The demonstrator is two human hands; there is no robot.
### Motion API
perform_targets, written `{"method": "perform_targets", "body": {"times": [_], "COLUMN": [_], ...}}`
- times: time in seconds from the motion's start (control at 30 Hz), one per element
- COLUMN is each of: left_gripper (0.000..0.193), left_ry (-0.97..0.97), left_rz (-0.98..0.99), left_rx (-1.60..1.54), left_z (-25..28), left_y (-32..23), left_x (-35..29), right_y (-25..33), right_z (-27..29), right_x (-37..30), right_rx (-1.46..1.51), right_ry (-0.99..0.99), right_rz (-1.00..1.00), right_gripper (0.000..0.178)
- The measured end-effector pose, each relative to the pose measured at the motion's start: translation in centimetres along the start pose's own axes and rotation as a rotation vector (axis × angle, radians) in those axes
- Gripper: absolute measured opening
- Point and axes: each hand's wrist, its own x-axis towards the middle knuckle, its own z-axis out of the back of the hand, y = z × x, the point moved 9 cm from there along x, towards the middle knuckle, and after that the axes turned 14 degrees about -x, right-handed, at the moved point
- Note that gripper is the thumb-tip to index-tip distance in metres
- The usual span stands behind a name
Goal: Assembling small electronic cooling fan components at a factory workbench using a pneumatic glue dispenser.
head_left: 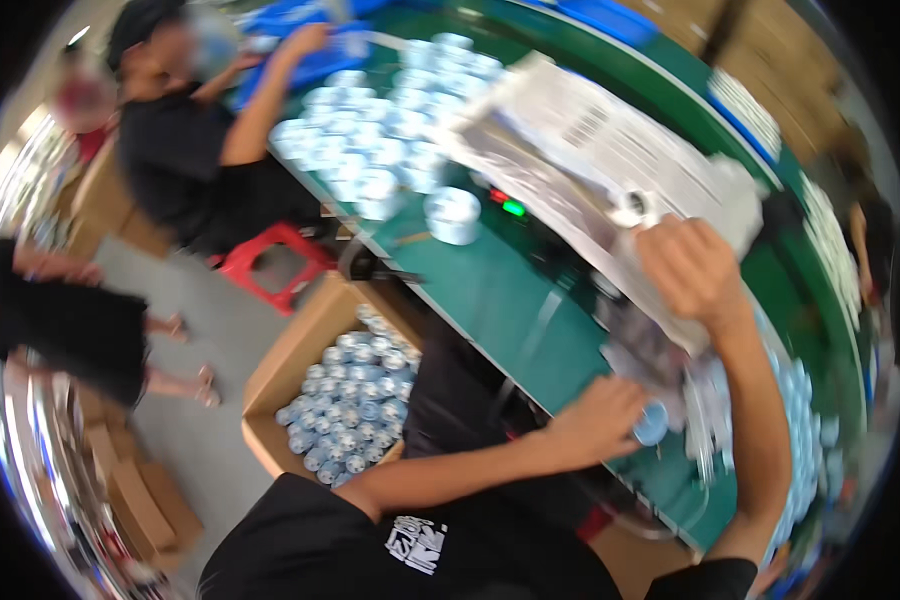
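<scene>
My left hand (602,418) is closed round a small light-blue round tub (651,424) at the near edge of the green table (500,310). Farther up, my right hand (688,268) has its fingers curled in over a long printed white sheet or bag (610,130). A small white ring-shaped piece (635,208) shows just beyond its fingertips; what the fingers grip, if anything, is hidden. Clear plastic pieces (705,420) lie right of the left hand. A lone white-and-blue tub (452,215) stands left of the sheet.
Many stacked pale tubs (370,130) fill the table's far left, and more light-blue ones (800,440) crowd the right. Below the table edge, a cardboard box (270,390) holds many blue-and-white tubs. A co-worker (180,130) sits at the far left near a red stool (275,265).
</scene>
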Motion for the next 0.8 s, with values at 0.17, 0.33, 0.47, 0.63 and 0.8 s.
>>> {"method": "perform_targets", "body": {"times": [0.17,0.33,0.47,0.63,0.8], "left_gripper": [0.059,0.049,0.062,0.061,0.068], "left_ry": [-0.045,0.110,0.041,0.007,0.041], "left_rz": [-0.066,0.175,0.068,0.077,0.076], "left_rx": [-0.025,-0.205,-0.001,-0.038,-0.016], "left_z": [0.5,-1.3,-0.1,-0.2,-0.1], "left_y": [-0.6,1.1,-0.4,-0.6,-0.6], "left_x": [0.5,1.2,1.4,1.6,1.5], "right_y": [4.5,6.5,4.7,12.1,13.3], "right_z": [9.1,12.9,12.7,10.1,8.6], "right_x": [-4.1,-7.7,-15.0,-22.4,-22.2], "right_rx": [-0.005,-0.043,0.247,1.143,1.263], "right_ry": [0.010,0.110,0.103,-0.379,-0.328], "right_rz": [0.006,-0.207,-1.321,-2.284,-2.372], "right_gripper": [0.012,0.011,0.006,0.015,0.014]}}
